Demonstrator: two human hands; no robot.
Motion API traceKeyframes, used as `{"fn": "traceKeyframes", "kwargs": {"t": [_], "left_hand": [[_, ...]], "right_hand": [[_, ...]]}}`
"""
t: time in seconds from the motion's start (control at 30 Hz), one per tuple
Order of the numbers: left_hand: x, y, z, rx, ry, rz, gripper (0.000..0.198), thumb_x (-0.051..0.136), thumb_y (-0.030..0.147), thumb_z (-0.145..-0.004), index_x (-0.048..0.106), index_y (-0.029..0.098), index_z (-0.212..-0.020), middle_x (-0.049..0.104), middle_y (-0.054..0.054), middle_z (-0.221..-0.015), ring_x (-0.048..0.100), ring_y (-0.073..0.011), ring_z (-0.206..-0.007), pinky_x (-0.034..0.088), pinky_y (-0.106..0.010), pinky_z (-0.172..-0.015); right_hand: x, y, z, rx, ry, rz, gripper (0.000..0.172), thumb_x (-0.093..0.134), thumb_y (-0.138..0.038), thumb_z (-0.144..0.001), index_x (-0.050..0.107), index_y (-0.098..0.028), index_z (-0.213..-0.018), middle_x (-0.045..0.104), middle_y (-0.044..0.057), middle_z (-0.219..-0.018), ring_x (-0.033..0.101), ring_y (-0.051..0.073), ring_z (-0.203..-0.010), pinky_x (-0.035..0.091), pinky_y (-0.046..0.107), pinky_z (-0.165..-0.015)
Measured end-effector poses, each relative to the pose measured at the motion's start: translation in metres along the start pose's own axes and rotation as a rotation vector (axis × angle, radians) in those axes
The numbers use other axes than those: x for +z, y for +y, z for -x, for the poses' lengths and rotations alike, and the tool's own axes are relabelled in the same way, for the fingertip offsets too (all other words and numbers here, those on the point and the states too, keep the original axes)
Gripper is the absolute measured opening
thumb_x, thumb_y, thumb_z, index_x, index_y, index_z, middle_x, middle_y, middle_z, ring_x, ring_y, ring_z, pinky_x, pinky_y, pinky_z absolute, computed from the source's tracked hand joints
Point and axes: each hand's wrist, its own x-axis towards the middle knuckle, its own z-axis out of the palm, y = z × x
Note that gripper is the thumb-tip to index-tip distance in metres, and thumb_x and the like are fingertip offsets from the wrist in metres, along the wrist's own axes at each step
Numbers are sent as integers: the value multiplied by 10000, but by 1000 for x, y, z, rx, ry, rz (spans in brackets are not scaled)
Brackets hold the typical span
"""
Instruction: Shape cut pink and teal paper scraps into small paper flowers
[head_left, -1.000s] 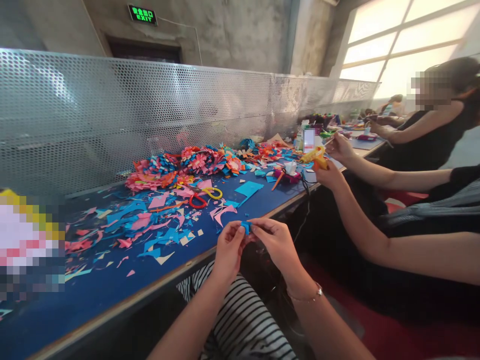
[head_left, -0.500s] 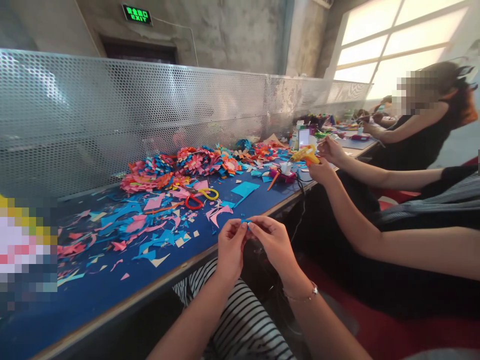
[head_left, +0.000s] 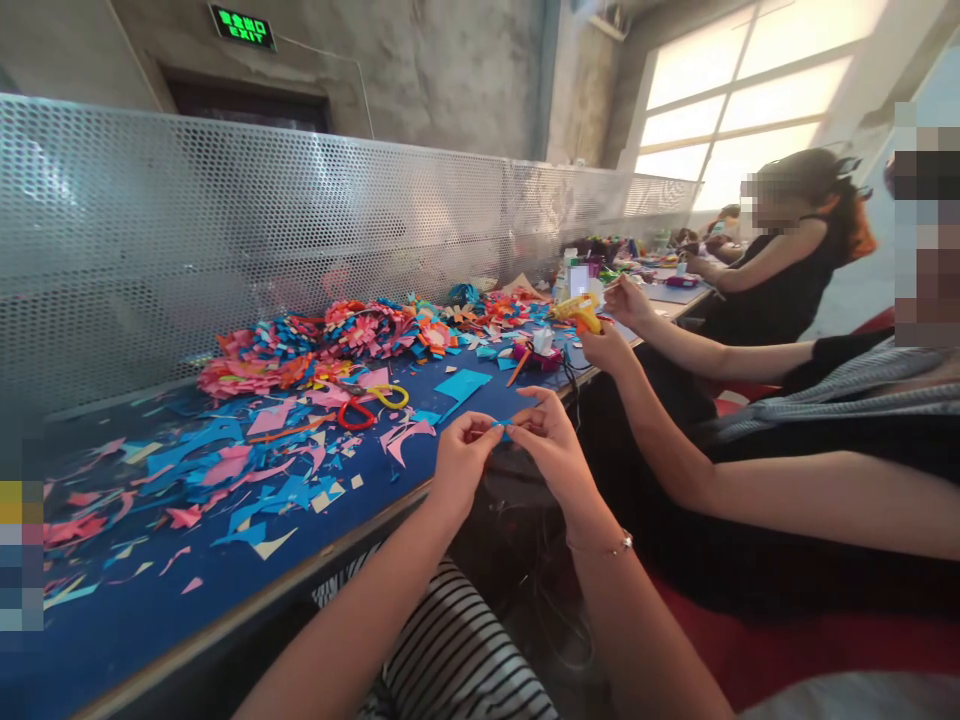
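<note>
A small piece of blue paper (head_left: 503,426) is pinched between my two hands, just off the table's front edge. My left hand (head_left: 466,455) grips its left end between thumb and bent fingers. On the other end, the thumb and forefinger of my right hand (head_left: 549,440) press together, with the remaining fingers curled loosely. Fingers cover most of the piece, so its full shape is hidden. Beyond my hands, a flat sheet of blue paper (head_left: 463,384) lies on the table. Scissors with one red and one yellow handle (head_left: 357,413) rest to its left.
Paper scraps (head_left: 247,470) litter the blue table (head_left: 150,640). Fringed paper flowers (head_left: 367,328) are heaped along a perforated metal divider (head_left: 262,220). At right, a co-worker's hand (head_left: 611,345) holds a yellow glue gun (head_left: 576,312); a cable hangs beside the table. Another person sits farther back.
The view has turned to the right. My hands have risen slightly, and my right fingers have opened out a little while the blue paper stays pinched between both hands.
</note>
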Motion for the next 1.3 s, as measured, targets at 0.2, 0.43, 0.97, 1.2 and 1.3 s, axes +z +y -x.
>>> {"fn": "traceKeyframes", "kwargs": {"t": [0.2,0.43,0.97,1.2,1.3], "left_hand": [[32,-1,-38,-136,68,228,167,736,154,-578,575,147,-620,538,40,-528,512,-71,-496,411,-184,-520],[70,-2,-101,-277,181,271,179,680,51,-640,536,142,-585,538,29,-471,539,-71,-454,440,-178,-511],[78,-18,-111,-306,165,235,187,626,-11,-666,530,124,-579,562,-3,-467,576,-97,-471,484,-203,-541],[79,-23,-106,-313,152,215,182,638,-11,-664,541,122,-585,565,-1,-476,585,-100,-488,498,-216,-566],[79,-21,-103,-323,142,231,180,650,-10,-652,548,120,-581,570,-3,-482,588,-102,-491,499,-218,-568]], "right_hand": [[-11,23,-23,67,157,-235,455,702,-357,-616,485,-219,-992,600,-24,-815,569,96,-681,440,225,-624],[-8,79,-28,-167,346,321,257,523,-366,-746,524,-170,-912,575,54,-872,522,170,-824,423,344,-773],[13,113,-11,-335,268,906,317,344,-228,-864,547,-180,-1103,476,108,-1194,315,250,-1167,308,463,-989],[9,117,-10,-351,239,901,355,359,-244,-861,525,-184,-1169,457,118,-1221,308,260,-1193,328,484,-985],[8,119,-10,-352,236,914,363,366,-246,-859,524,-183,-1180,456,119,-1224,307,267,-1192,326,493,-984]]}}
